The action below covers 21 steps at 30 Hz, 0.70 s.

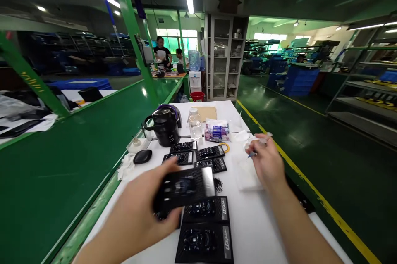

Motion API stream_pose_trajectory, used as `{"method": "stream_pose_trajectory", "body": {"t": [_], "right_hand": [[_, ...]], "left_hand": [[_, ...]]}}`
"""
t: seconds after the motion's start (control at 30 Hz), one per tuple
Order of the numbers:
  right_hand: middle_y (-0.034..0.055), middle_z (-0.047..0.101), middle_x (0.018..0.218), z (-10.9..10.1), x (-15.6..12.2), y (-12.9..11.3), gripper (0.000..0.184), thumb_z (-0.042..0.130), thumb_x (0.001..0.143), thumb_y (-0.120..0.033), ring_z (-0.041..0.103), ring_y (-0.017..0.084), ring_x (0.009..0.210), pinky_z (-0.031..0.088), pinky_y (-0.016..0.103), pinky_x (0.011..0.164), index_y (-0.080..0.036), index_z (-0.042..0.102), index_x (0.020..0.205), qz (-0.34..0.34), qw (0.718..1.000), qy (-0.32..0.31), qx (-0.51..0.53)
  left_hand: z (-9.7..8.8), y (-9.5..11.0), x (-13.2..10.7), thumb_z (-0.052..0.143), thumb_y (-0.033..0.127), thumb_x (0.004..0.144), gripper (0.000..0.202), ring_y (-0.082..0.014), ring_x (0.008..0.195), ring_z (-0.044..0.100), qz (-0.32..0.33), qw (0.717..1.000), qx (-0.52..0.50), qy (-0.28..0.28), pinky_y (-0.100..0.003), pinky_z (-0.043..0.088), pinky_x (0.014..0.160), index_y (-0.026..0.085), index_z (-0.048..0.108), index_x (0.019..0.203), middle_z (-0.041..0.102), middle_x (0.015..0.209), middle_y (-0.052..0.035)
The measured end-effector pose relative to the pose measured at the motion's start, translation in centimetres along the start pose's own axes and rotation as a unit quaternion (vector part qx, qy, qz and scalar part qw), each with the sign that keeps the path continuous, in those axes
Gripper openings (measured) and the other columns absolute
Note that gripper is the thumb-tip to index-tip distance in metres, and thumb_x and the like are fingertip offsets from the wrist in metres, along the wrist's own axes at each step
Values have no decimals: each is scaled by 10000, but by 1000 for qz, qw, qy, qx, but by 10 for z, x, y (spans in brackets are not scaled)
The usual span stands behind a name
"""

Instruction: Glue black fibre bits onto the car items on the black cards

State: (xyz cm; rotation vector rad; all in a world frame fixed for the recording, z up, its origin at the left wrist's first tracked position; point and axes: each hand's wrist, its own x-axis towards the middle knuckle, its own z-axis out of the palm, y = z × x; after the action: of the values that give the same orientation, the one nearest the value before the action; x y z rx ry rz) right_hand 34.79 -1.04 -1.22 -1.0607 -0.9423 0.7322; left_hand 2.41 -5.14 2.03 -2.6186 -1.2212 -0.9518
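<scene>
My left hand [149,202] is wrapped round a model car on a black base [184,185], lifted above the table and blurred by motion. The base has a silver strip at its right end. My right hand [268,160] is closed on a slim clear syringe [262,142] with a blue tip pointing down and left, over white paper [248,173]. Below the lifted base lie more dark model cars on bases, one nearest me [200,241] and another just beyond it [203,208]. Several similar bases [211,152] sit farther back. A little heap of small black parts [218,184] lies between them.
Along the back of the white table stand a black insulated jug [166,127], a clear bottle [195,123] and a tissue pack [217,131]. A black oval case [142,156] is at the left edge. Green railing runs left; two people [163,53] are beyond.
</scene>
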Motion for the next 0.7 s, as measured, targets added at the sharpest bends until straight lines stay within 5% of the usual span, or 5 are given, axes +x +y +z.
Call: {"method": "stream_pose_trajectory", "body": {"t": [0.1,0.23,0.4,0.7], "right_hand": [[-32,413,690,22,-16,-47,374,563,830,-616,456,149,613,449,309,643,-260,566,946,10,978,-108,179],[-57,219,491,47,-42,-58,713,390,821,-876,230,118,450,268,294,475,-217,353,552,56,871,-320,369],[-59,174,468,58,-58,-35,703,344,870,-830,194,116,438,232,309,481,-213,273,541,68,850,-340,398],[-48,196,471,61,-59,-31,619,352,926,-684,230,122,457,240,308,501,-207,293,538,72,850,-347,391]], "left_hand": [[42,20,16,609,238,711,790,-265,1003,698,60,998,-23,-22,-402,606,850,210,344,1454,700,1169,-83],[69,21,6,586,249,710,837,-264,1000,701,21,997,-70,1,-412,615,824,178,282,1486,696,1179,-101],[68,19,-5,600,277,732,845,-251,986,703,19,995,-100,17,-389,615,813,163,271,1502,696,1176,-107],[67,27,-4,610,278,727,824,-250,935,714,17,996,-82,38,-375,624,760,124,321,1484,711,1117,-118]]}}
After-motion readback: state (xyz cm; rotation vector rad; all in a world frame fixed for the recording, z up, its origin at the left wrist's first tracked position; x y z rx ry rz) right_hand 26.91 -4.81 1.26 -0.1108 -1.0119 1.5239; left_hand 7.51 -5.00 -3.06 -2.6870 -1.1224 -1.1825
